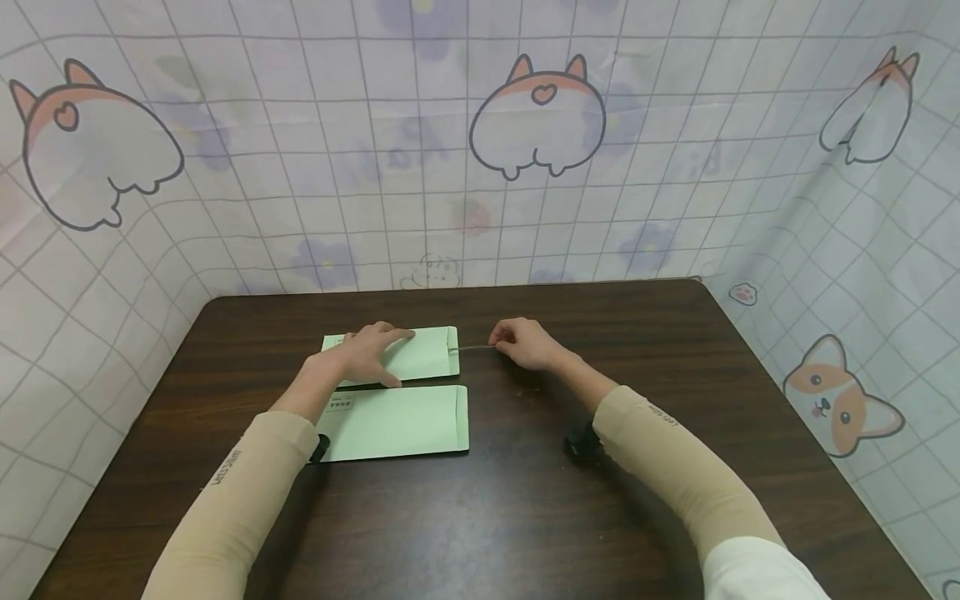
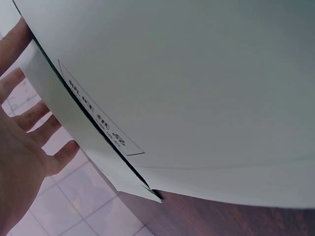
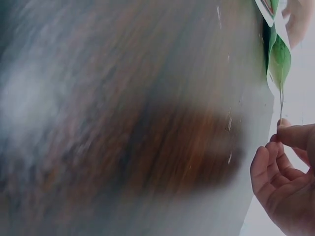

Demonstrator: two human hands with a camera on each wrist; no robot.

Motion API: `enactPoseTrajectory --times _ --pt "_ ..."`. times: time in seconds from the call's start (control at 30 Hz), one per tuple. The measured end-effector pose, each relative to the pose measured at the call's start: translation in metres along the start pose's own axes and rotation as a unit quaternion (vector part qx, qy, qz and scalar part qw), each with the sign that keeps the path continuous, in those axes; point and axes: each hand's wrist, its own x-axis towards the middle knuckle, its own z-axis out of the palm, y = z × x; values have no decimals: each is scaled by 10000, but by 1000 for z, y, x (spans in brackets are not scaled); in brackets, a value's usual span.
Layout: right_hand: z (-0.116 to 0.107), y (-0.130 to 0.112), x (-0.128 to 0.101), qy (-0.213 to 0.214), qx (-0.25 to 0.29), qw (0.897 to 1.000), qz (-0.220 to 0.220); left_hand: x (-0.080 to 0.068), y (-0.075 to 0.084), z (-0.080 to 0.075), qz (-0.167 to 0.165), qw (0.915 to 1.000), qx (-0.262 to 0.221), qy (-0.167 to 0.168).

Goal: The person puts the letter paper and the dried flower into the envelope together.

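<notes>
We see the left hand (image 1: pixel 367 354) lying flat on the far envelope (image 1: pixel 420 354), fingers straight and spread, pressing it onto the table (image 1: pixel 525 500). The left wrist view shows those fingers (image 2: pixel 29 118) splayed against the pale paper. A second envelope (image 1: pixel 397 422) lies just on the near side of that hand, beside the left forearm and parallel to the first, the two close together with a narrow strip of table between them.

The right hand (image 1: pixel 525 343) sits just to the right of the far envelope, fingers curled, thumb and forefinger pinching the end of a thin strip (image 1: pixel 474 347). The strip runs level from that pinch to the right end of the far envelope. In the right wrist view the strip (image 3: pixel 281 101) leads from the fingertips (image 3: pixel 290 135) to the envelope's open end (image 3: pixel 278 59); most of that view is blurred. Both forearms wear tan sleeves (image 1: pixel 232 492). A patterned cloth wall (image 1: pixel 540 125) stands beyond both hands.
</notes>
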Motion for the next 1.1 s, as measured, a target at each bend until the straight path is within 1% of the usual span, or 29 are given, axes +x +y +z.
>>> enactPoseTrajectory --times 0.33,0.57,0.9,1.1 --pt "6 -11 4 -3 28 10000 2 1 -2 2 7 10000 0 -18" --pt "11 -15 7 76 42 9999 -61 2 -2 2 -5 10000 54 -27" --pt "20 -20 17 226 346 9991 10 1 1 0 -38 10000 33 -20" --pt "25 -23 20 337 637 9973 168 1 1 0 -52 10000 60 -54"
